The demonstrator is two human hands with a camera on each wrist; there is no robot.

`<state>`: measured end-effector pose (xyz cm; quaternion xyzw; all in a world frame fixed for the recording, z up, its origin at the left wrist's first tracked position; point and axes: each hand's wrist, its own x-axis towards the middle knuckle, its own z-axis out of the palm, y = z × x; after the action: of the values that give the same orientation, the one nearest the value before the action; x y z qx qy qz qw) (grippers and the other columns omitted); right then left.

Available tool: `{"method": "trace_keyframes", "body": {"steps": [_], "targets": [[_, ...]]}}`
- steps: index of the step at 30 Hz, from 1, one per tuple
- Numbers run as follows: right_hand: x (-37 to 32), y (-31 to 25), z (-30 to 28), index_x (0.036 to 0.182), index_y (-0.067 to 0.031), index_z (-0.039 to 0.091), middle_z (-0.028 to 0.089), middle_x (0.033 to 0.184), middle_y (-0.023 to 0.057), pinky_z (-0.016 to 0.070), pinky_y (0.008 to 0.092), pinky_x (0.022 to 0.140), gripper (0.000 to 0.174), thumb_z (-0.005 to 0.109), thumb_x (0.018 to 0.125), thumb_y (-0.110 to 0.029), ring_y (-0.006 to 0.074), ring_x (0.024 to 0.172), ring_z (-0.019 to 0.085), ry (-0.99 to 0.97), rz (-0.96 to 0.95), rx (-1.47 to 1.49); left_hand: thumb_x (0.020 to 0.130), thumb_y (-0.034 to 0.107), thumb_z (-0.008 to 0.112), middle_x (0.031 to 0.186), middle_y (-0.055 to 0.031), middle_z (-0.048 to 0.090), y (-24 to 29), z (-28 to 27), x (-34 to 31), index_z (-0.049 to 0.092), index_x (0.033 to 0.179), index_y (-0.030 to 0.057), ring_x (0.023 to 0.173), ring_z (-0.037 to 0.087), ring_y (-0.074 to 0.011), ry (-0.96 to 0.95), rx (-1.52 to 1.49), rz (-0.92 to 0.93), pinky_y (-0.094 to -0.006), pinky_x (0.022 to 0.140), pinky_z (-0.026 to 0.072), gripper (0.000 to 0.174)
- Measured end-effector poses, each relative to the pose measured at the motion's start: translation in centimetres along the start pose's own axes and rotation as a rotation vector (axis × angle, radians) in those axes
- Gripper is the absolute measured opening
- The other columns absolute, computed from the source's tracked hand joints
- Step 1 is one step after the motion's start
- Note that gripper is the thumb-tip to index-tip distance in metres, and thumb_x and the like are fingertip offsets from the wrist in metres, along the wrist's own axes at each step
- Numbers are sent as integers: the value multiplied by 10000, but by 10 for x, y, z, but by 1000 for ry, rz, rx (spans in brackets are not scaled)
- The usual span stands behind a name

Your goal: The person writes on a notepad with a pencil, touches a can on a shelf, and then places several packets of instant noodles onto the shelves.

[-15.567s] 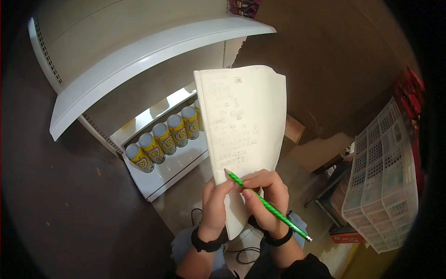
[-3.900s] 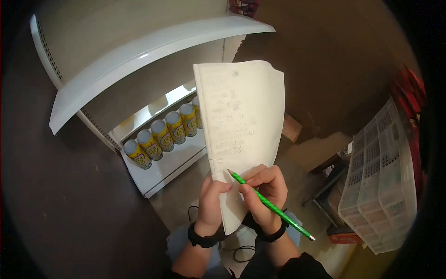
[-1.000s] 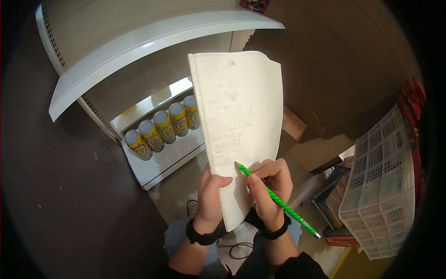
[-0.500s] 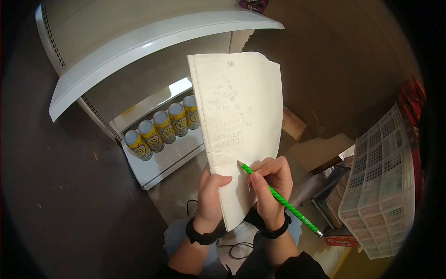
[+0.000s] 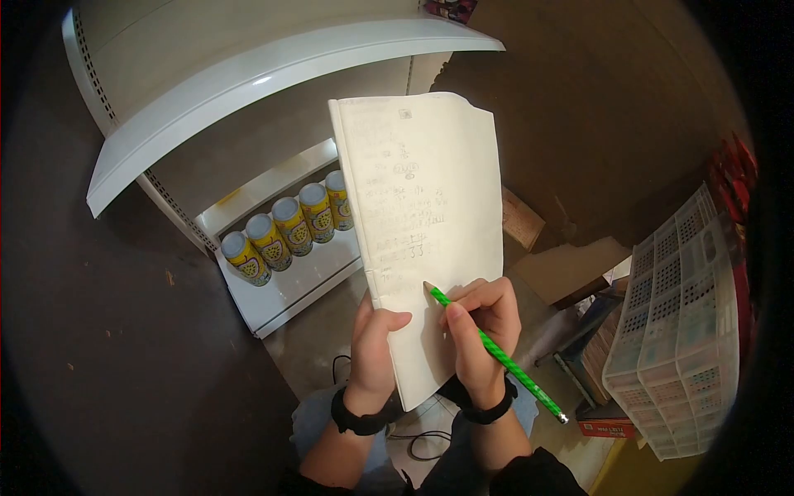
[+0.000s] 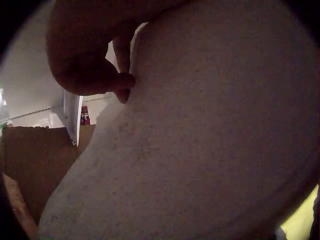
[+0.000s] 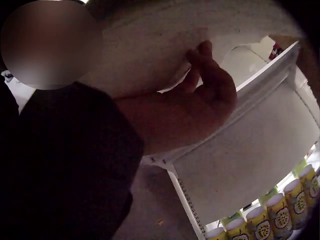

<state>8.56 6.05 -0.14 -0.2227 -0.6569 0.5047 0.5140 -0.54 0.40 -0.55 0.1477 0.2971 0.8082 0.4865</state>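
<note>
A white shelf unit (image 5: 273, 70) fills the upper left and a white slotted crate (image 5: 686, 331) stands at the right. Between them the notebook (image 5: 430, 165) is held upright in the air in front of the person, above a row of yellow cans (image 5: 285, 227) on the lower shelf (image 5: 289, 289). The left hand (image 5: 376, 339) grips the notebook's lower spine edge, fingers behind and thumb curled across the page. The right hand (image 5: 484, 326) pinches a green pencil (image 5: 504, 364), fingers closed narrow round the shaft, with the tip touching the page just under the last written lines. With nothing firm behind the paper, the writing probably goes best if the left hand's fingers brace directly behind the tip, the right hand's heel rests on the page, and the strokes are light and short so the sheet does not buckle.
</note>
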Motion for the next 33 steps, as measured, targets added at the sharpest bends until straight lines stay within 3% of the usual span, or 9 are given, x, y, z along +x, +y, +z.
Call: {"method": "trace_keyframes", "body": {"steps": [14, 16, 18, 20, 24, 25, 29, 31, 33], "targets": [[3, -2, 0, 760, -24, 449, 508, 705, 59, 355, 215, 578, 114, 552, 714, -12, 101, 611, 430, 38, 3, 36, 696, 70, 401, 1011, -138, 499, 0, 0, -1, 430, 1060, -49, 917, 488, -203, 49, 25, -37, -288, 809, 378, 385], [10, -4, 1, 802, -18, 470, 495, 773, 102, 363, 253, 636, 126, 547, 702, -19, 159, 676, 447, 133, -322, -334, 678, 86, 386, 1027, -166, 500, -1, 1, 0, 419, 1079, -62, 928, 504, -241, 78, 85, -44, -318, 824, 387, 428], [11, -8, -4, 835, -17, 484, 475, 823, 123, 361, 279, 682, 143, 531, 701, -31, 202, 726, 449, 120, -305, -341, 679, 83, 384, 1028, -169, 501, -2, -1, 1, 417, 1080, -64, 925, 507, -243, 81, 75, -60, -320, 820, 392, 429], [12, -5, -8, 877, -14, 442, 446, 874, 91, 331, 252, 710, 106, 429, 794, -78, 126, 764, 403, 108, -275, -359, 679, 81, 383, 1028, -172, 502, -3, -3, 2, 415, 1081, -66, 923, 510, -245, 84, 65, -78, -323, 817, 396, 429], [11, -13, -3, 912, -21, 438, 474, 839, 53, 329, 210, 712, 125, 434, 802, -81, 90, 737, 409, 271, -25, -131, 684, 94, 380, 1017, -175, 506, -2, -3, 2, 409, 1085, -69, 911, 516, -255, 85, 78, -49, -328, 812, 403, 434], [13, -12, -2, 936, -25, 436, 488, 819, 34, 332, 187, 663, 140, 425, 808, -82, 67, 690, 398, 314, -80, -180, 685, 98, 378, 1017, -177, 505, -1, -3, 2, 407, 1086, -69, 913, 516, -259, 73, 64, -60, -330, 814, 403, 435], [13, -16, -6, 946, -27, 438, 494, 794, 36, 341, 190, 635, 145, 406, 809, -62, 66, 677, 402, 349, -36, -169, 685, 105, 376, 1028, -182, 496, -1, -4, 2, 397, 1094, -72, 920, 513, -266, 94, 62, -54, -335, 815, 403, 446], [11, -21, -10, 995, -1, 435, 511, 848, 74, 368, 236, 719, 215, 410, 781, -5, 115, 796, 469, 265, 112, -139, 708, 87, 413, 938, -155, 543, -3, -6, 2, 498, 983, -74, 840, 531, -202, 68, -14, -46, -277, 750, 411, 329], [16, -19, -11, 1020, -6, 436, 526, 855, 72, 360, 221, 684, 232, 392, 792, -13, 97, 748, 447, 294, 25, -272, 709, 88, 414, 941, -155, 542, -2, -5, 1, 495, 989, -73, 840, 531, -202, 61, -6, -54, -277, 750, 411, 333]]}}
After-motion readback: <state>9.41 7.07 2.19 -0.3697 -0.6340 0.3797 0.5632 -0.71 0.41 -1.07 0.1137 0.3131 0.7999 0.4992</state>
